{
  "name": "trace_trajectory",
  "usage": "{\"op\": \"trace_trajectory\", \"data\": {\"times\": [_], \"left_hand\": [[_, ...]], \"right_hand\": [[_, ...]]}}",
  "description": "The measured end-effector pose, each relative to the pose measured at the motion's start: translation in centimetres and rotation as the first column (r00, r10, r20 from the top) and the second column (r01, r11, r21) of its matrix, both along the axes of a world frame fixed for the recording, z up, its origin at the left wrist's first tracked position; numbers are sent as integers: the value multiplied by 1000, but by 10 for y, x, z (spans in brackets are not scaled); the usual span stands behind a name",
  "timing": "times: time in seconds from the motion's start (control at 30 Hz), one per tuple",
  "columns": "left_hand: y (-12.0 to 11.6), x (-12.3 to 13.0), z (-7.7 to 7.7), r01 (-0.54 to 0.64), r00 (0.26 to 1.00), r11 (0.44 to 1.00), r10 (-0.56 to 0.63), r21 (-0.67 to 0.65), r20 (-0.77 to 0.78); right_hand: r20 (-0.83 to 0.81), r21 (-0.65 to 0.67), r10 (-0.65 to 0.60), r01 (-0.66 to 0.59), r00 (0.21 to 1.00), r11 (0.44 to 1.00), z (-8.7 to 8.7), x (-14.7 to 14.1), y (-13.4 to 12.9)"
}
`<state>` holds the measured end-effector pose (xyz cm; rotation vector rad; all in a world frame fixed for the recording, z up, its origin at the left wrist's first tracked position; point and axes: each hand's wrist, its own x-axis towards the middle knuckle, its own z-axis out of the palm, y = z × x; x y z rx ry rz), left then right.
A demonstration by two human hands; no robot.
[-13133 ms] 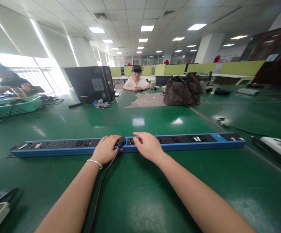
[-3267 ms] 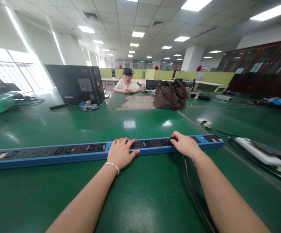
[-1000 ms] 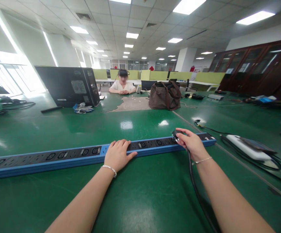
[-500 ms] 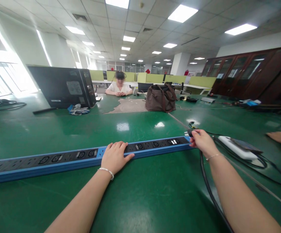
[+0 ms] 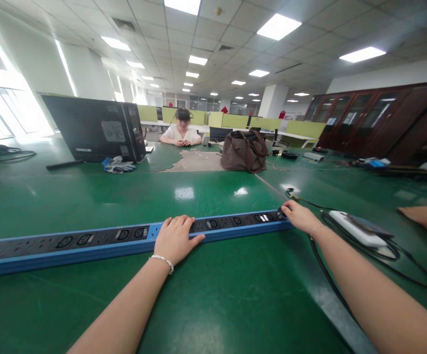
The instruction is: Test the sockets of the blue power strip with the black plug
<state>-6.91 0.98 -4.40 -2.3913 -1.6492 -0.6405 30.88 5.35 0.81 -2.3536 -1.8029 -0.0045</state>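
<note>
A long blue power strip (image 5: 243, 226) with black sockets lies across the green table. My left hand (image 5: 174, 239) is laid over its middle, fingers across the top toward the far edge and thumb along the near side. At the strip's right end, my right hand (image 5: 299, 215) pinches a black plug (image 5: 281, 213). The plug is against the socket area there; its prongs are hidden, so how deep it sits I cannot tell. A thick black cable (image 5: 326, 275) runs from under my right hand down toward me.
Right of my hand lie a white box-shaped device (image 5: 357, 228) and looped cables; another person's hand (image 5: 425, 219) rests beyond. A brown bag (image 5: 243, 151), gloves (image 5: 118, 164) and a black computer case (image 5: 95, 130) stand farther back. A person (image 5: 181, 135) sits across the table.
My right hand has brought the plug slightly left and down onto the strip's end; its prongs, visible before, are now out of sight. My left hand stays on the strip.
</note>
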Motion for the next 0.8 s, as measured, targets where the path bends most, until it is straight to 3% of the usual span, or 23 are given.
{"op": "trace_trajectory", "data": {"times": [0.17,0.37,0.8], "left_hand": [[0,0,1,-4,1000,1000,4,-9,0],[0,0,2,-8,1000,1000,8,-27,6],[1,-1,-2,-1,1000,1000,1,-5,20]], "right_hand": [[43,-44,-5,7,999,999,1,-8,-1],[93,-88,-24,32,995,996,-10,-17,0],[79,-139,54,-43,995,989,-15,-3,10]]}}
